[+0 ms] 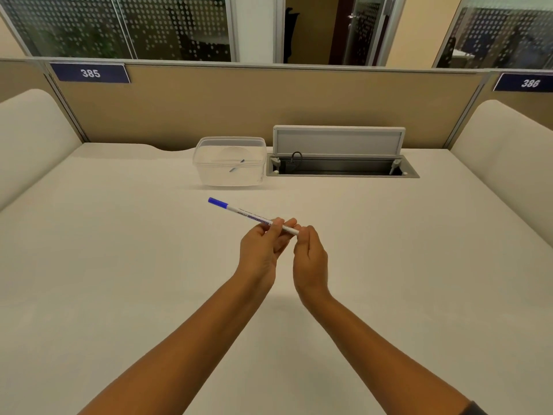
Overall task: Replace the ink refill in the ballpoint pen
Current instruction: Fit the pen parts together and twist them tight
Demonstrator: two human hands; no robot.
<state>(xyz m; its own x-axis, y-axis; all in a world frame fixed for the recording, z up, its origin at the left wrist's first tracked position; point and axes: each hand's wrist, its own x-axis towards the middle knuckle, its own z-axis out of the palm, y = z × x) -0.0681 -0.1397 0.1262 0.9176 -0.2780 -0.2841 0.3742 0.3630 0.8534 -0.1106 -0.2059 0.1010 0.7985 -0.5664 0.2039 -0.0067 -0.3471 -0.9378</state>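
Observation:
A white ballpoint pen (245,213) with a blue cap at its far left end is held above the middle of the desk. My left hand (263,247) grips the pen near its right end between thumb and fingers. My right hand (309,259) is at the pen's right tip, fingers curled; what they pinch is hidden. A thin refill (237,165) with a bluish end lies inside a clear plastic container (230,175) at the back of the desk.
The white desk (119,265) is bounded by a tan partition (239,103) at the back and cream side panels. An open cable hatch (341,166) with a raised lid sits right of the container.

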